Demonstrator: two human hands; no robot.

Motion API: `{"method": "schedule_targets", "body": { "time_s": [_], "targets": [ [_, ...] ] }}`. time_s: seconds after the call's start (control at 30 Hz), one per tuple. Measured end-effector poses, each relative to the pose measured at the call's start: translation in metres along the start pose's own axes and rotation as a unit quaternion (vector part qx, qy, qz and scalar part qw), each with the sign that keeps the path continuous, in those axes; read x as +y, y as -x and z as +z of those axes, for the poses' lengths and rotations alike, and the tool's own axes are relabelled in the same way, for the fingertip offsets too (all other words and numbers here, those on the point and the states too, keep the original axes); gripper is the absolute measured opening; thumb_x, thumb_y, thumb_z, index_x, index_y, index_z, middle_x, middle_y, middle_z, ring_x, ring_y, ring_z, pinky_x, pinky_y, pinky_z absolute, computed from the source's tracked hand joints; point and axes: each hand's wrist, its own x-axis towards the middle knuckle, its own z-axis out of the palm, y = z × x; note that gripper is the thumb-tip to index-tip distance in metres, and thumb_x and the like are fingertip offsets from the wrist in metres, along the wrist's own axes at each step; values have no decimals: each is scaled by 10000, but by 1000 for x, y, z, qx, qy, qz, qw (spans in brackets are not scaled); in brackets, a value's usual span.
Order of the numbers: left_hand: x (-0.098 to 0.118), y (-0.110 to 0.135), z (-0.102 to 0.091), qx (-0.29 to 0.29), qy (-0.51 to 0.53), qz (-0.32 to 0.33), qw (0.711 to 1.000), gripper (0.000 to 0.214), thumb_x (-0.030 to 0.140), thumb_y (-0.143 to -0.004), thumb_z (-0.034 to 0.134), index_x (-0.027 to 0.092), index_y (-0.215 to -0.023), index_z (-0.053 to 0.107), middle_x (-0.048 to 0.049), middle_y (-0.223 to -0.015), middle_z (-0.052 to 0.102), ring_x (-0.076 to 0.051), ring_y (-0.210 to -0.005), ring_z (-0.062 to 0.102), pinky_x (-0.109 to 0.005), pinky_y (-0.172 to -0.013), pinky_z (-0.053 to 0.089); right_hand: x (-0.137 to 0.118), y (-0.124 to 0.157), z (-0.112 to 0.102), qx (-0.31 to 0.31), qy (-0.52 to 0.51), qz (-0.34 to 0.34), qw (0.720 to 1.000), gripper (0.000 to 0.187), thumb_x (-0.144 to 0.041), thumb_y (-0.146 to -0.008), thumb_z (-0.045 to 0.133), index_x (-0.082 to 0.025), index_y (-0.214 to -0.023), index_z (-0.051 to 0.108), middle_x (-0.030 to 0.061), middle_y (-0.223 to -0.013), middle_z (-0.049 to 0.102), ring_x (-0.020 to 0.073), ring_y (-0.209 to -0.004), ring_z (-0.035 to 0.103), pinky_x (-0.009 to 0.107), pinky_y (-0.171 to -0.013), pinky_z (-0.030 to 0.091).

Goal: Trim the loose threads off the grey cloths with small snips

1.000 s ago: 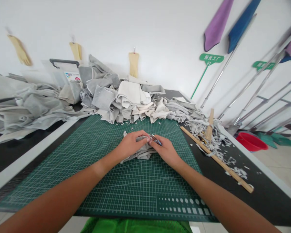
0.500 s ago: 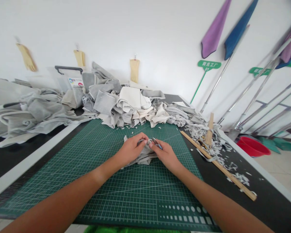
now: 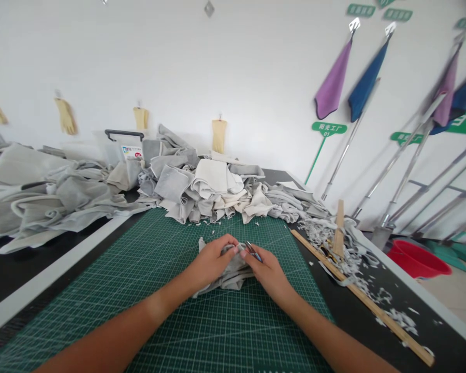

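Observation:
A crumpled grey piece of fabric [image 3: 233,274] lies bunched on the green cutting mat [image 3: 171,326], between my two hands. My left hand [image 3: 213,261] is closed, pinching the fabric's upper edge between thumb and fingers. Close beside it, my right hand [image 3: 271,272] is closed too, its thumb and fingertips at the same edge. It also holds a small tool with a shiny metal end and a bluish part [image 3: 253,252], which points up and left. Fingers cover most of that tool, so its exact kind cannot be made out.
Heaped grey fabric pieces [image 3: 209,178] line the mat's far edge, with another pile [image 3: 62,197] at left. On the right lie a long wooden strip [image 3: 365,298], a shorter one [image 3: 338,230], scissors [image 3: 328,253] and shredded scraps [image 3: 357,261]. A red basin [image 3: 417,259] stands beyond the table.
The camera view has tilted up, so the scene sits lower in the picture and more wall shows. Both hands keep nearly the same pinch on the fabric.

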Motion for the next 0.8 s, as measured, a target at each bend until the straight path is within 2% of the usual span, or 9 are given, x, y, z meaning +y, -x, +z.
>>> {"method": "schedule_targets", "body": {
  "time_s": [0.1,0.23,0.37,0.57,0.7,0.8],
  "targets": [
    [0,0,-1,-3,5,-9,1000,207,364,-937,548,214,-1022,662,-26,-990,710,-212,-943,640,-318,-882,481,-1,0,0,5,-8,3,1000,377,-510,-971,511,-178,-812,596,-10,-738,517,141,-699,448,234,-620,336],
    [1,-1,-3,28,3,-23,999,208,373,-944,538,215,-974,671,-16,-946,712,-205,-907,643,-311,-850,478,-3,1,0,5,-6,4,1000,387,-522,-966,517,-183,-790,579,-7,-743,517,148,-709,452,235,-624,341],
    [3,-2,-3,57,19,-18,998,160,320,-931,552,208,-951,664,-10,-931,706,-189,-896,642,-292,-834,473,-2,-1,0,6,-9,10,1000,379,-521,-965,520,-185,-805,589,-6,-750,528,153,-717,463,238,-636,348],
    [15,-1,-5,56,40,-2,998,109,254,-911,566,202,-939,658,-8,-916,698,-174,-878,636,-269,-815,472,-5,1,0,-1,1,-1,1000,323,-473,-971,536,-192,-820,584,-13,-788,541,155,-749,477,241,-663,355],
    [21,1,-6,59,44,12,997,117,258,-930,544,209,-952,649,-10,-927,704,-178,-890,641,-275,-828,474,-15,8,-1,1,-17,9,1000,232,-447,-980,534,-226,-956,599,-30,-799,528,147,-751,478,240,-672,351],
    [23,0,-7,63,53,8,997,136,294,-943,537,210,-957,644,-16,-931,702,-185,-896,640,-282,-829,476,-25,14,-1,-5,-63,19,998,248,-467,-996,495,-241,-1024,594,-26,-829,515,147,-757,470,239,-667,359]
  ]
}}
